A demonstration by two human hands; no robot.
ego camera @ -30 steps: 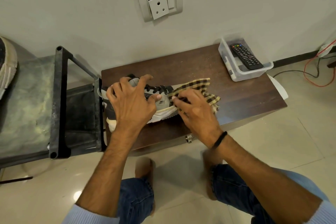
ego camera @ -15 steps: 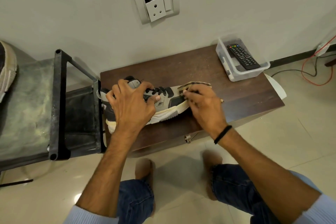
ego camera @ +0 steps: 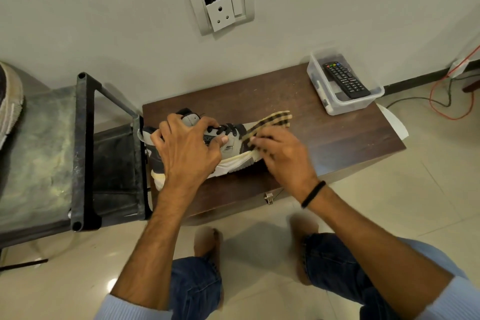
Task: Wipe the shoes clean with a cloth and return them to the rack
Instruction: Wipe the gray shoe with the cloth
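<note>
Seen from my head, my left hand (ego camera: 187, 153) grips the collar of the grey shoe (ego camera: 233, 144) on the table (ego camera: 337, 143) while my right hand (ego camera: 281, 156) pinches the cloth (ego camera: 278, 118) against its toe, so I judge I'm mid-wipe, with the sole's edge next and then the rack (ego camera: 83, 150) just beside.

The cloth (ego camera: 277, 119) is seen as soft woven checked fabric, the shoe (ego camera: 235, 142) is made of matt grey textile with a pale rubbery sole, the table (ego camera: 337, 143) is finished in dark matt wood grain, the rack frame (ego camera: 82, 143) is of dull scratched black metal, and the floor tiles (ego camera: 428, 202) are glossy.
</note>
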